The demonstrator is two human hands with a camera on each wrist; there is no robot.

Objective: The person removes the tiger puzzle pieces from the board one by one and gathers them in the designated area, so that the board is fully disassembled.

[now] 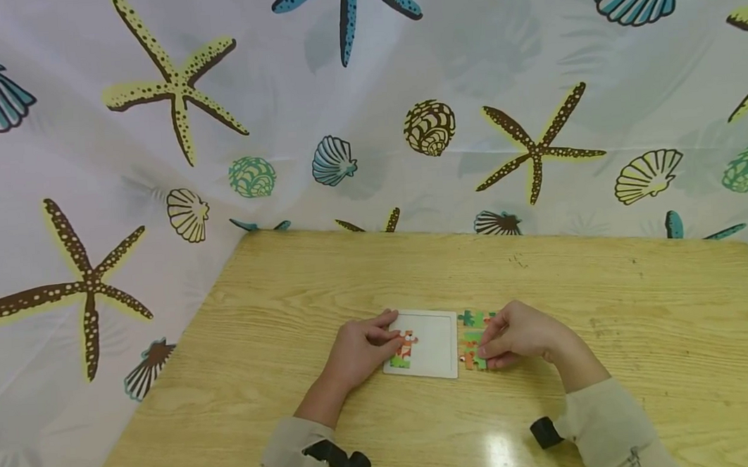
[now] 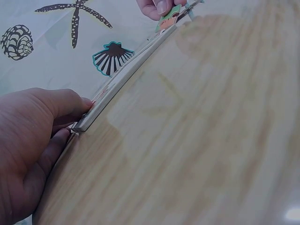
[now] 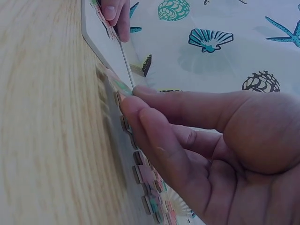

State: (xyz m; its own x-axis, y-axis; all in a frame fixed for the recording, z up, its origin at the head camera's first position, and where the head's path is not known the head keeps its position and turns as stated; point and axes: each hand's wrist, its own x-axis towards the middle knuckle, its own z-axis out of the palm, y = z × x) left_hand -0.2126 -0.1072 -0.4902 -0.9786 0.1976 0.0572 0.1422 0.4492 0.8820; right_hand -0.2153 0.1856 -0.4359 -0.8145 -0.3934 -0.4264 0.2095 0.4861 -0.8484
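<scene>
A white puzzle tray (image 1: 433, 344) with a raised rim lies on the table. Along its left side, joined pieces (image 1: 403, 359) show part of an orange animal over green. My left hand (image 1: 358, 348) grips the tray's left edge, the thumb over the top and other fingers against the side. To the right of the tray, my right hand (image 1: 524, 335) pinches a green and orange jigsaw piece (image 3: 123, 87) between thumb and fingers. Loose jigsaw pieces (image 1: 466, 318) lie beside and partly under this hand, with knobbed edges visible in the right wrist view (image 3: 146, 173).
The wooden table (image 1: 325, 278) extends around the tray on every side. White cloth (image 1: 368, 121) printed with shells and starfish hangs behind the table and along its left. Black wrist cameras (image 1: 546, 432) sit at both sleeves.
</scene>
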